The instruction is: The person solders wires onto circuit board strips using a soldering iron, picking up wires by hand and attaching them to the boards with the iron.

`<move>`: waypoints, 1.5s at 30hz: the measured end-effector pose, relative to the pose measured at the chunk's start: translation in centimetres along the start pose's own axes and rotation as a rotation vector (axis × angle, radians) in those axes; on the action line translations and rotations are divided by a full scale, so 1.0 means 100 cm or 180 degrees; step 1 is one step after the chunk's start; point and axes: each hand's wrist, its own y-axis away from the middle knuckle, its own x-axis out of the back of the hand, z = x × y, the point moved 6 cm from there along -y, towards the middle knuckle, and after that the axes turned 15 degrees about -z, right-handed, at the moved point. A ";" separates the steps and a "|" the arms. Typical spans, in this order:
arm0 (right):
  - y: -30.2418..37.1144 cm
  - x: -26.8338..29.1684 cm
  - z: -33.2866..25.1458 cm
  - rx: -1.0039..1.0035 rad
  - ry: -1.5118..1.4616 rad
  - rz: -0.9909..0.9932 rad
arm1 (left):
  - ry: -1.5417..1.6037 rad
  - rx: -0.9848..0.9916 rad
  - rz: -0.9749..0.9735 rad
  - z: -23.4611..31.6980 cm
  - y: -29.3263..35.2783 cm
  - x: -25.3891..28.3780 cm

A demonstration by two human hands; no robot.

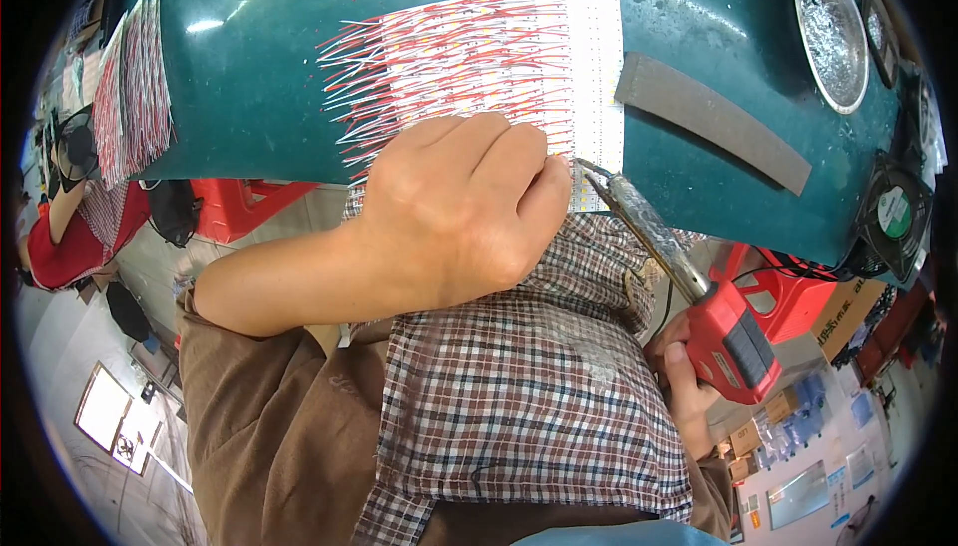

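A white circuit-board panel (596, 47) lies on the green table, with rows of thin red and white wires (449, 57) sticking out past its left side. Over the panel's near part is my left hand (454, 212), its fingers closed and bent down at the wires. Whatever is between those fingertips is hidden from view. My right hand (689, 376) grips the red and black handle of a soldering gun (736, 344). The gun's metal barrel slants up and left, and its tip is close beside my left thumb and index finger at the panel's near right part.
Right of the panel lies a curved-looking dark grey bar (714, 122). A metal bowl (804, 37) with silvery bits stands at the far right, and a black fan (891, 212) nearer. More wired panels (135, 97) lie at the left edge, near another person's red sleeve (75, 242). Red stools (235, 209) stand below.
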 end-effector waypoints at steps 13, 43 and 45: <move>0.013 0.003 0.010 -0.0183 -0.0298 0.0097 | 0.0039 -0.0041 0.0120 0.001 -0.001 0.002; 0.006 0.000 0.005 -0.0205 -0.0224 0.0510 | -0.0200 0.0055 0.0125 0.006 0.002 -0.002; 0.008 0.001 0.007 -0.0198 -0.0174 0.0542 | -0.0191 0.0042 0.0088 0.006 0.000 0.001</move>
